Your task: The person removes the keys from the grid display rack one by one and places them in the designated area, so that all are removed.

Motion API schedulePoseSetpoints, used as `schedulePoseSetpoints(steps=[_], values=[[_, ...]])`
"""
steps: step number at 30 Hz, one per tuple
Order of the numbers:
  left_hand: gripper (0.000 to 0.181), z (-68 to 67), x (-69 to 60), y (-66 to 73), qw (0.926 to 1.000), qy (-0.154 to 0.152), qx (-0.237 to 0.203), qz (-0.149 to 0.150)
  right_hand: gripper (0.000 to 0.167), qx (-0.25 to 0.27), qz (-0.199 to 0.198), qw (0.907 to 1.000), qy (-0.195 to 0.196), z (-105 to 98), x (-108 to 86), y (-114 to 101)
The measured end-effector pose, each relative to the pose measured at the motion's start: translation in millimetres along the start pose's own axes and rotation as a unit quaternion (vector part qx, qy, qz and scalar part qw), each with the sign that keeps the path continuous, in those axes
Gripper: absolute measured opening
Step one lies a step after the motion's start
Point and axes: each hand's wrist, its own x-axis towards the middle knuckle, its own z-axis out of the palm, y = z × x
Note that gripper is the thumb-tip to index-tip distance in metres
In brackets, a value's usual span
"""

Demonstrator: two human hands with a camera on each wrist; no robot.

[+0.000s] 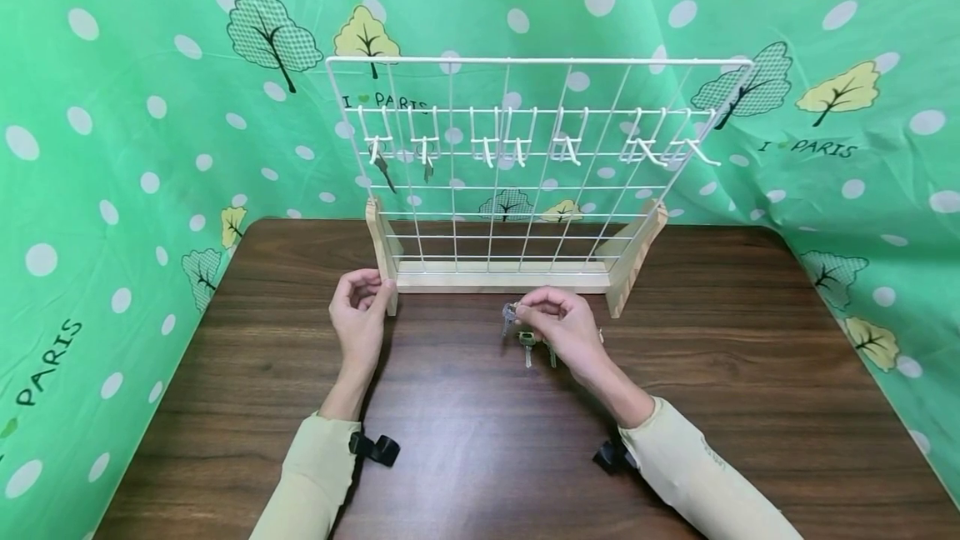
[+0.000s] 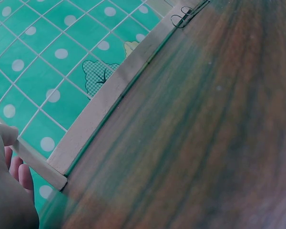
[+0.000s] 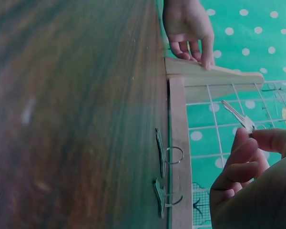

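A silver key point(image 3: 240, 117) with a ring is pinched between the thumb and index finger of my right hand point(image 1: 564, 325), above the table in front of the rack. My left hand point(image 1: 360, 312) grips the left wooden leg point(image 1: 383, 252) of a white wire grid rack point(image 1: 540, 62), thumb on its near edge. Below the right hand, a key point(image 1: 528, 348) and another key point(image 1: 552, 355) lie on the table, each with a ring; the hand partly covers them. On the rack's leftmost hooks hang a dark key point(image 1: 385, 173) and a second hanging key point(image 1: 428, 168).
Several white hooks point(image 1: 566, 148) run along the grid's upper part and stick out forward. A wooden crossbar point(image 1: 502, 282) joins the leg bases. The rack stands toward the back of the brown wooden table point(image 1: 480, 457), before a green patterned cloth point(image 1: 187, 107).
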Motion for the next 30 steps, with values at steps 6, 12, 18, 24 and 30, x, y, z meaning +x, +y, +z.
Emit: schedulePoseSetpoints(steps=[6,12,18,24,30], values=[[0.028,-0.3,-0.3,0.4,1.0000,-0.001,-0.002,-0.002,0.010,-0.053,-0.014,0.9983,-0.019,-4.9,2.5,1.6],[0.029,0.0,-0.7,0.6,1.0000,-0.002,-0.002,0.000,0.005,-0.120,-0.035,0.9921,-0.007,-6.0,2.7,2.6],[0.028,0.2,-0.3,0.6,1.0000,0.000,-0.003,0.000,0.003,-0.173,-0.054,0.9834,0.008,-6.4,3.8,5.3],[0.029,-0.1,-0.2,0.9,1.0000,0.000,-0.001,0.000,0.005,-0.207,-0.069,0.9759,0.009,-5.8,3.6,7.6],[0.029,-0.6,0.1,0.4,1.0000,-0.001,-0.002,0.001,0.002,-0.238,-0.074,0.9684,0.016,-2.4,2.1,10.8]])
